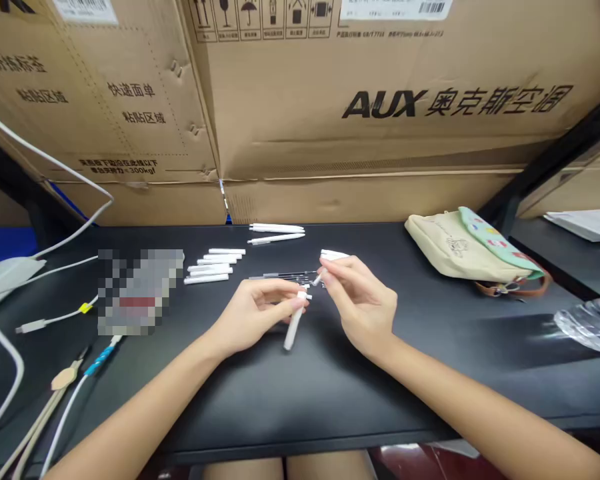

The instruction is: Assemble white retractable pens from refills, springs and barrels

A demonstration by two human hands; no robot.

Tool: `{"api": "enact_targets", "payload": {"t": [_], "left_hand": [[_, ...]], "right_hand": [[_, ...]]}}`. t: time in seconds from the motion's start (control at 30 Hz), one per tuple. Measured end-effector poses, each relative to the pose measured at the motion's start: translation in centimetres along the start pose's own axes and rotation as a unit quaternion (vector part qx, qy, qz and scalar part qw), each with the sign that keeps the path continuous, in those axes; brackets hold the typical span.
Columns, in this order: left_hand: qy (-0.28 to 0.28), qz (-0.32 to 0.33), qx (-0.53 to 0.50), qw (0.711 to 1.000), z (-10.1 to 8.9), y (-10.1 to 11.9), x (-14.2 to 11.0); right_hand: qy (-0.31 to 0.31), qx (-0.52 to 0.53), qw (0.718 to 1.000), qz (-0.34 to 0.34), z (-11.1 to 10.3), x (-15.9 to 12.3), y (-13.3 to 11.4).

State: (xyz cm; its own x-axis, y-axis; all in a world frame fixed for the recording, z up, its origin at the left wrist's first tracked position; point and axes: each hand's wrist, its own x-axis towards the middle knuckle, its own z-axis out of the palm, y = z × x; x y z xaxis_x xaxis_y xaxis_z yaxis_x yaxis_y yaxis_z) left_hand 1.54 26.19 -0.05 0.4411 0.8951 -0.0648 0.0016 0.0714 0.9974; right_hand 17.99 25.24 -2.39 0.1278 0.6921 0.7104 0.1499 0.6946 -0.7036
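My left hand (253, 319) pinches a white pen barrel (293, 325) that hangs tilted over the black table (330, 380). My right hand (361, 300) is closed on a small white pen part (319, 278) right beside the barrel's upper end. Behind my hands lie thin pen refills (280, 275), a row of several white barrels (213, 266), three assembled white pens (276, 233) and a small pile of white caps (333, 255).
Large cardboard boxes (380, 100) stand along the table's back edge. A cream pouch (473, 253) lies at the right, a plastic bag (587, 323) farther right. White cables (45, 320) and a blurred-out object (139, 288) lie at the left.
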Motion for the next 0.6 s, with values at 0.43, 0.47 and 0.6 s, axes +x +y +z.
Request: {"api": "enact_targets", "payload": {"t": [0.43,0.47,0.6], "left_hand": [[0.062,0.023,-0.047,0.997,-0.7,0.0,-0.1],[0.066,0.026,-0.053,0.996,-0.8,-0.1,-0.1],[0.061,0.024,-0.075,0.995,-0.9,-0.4,0.0]], "right_hand": [[-0.287,-0.004,0.956,0.060,-0.4,-0.5,-1.1],[-0.310,-0.012,0.949,0.057,-0.5,-0.4,-1.2],[-0.379,-0.049,0.924,0.024,-0.3,-0.5,-1.2]]}}
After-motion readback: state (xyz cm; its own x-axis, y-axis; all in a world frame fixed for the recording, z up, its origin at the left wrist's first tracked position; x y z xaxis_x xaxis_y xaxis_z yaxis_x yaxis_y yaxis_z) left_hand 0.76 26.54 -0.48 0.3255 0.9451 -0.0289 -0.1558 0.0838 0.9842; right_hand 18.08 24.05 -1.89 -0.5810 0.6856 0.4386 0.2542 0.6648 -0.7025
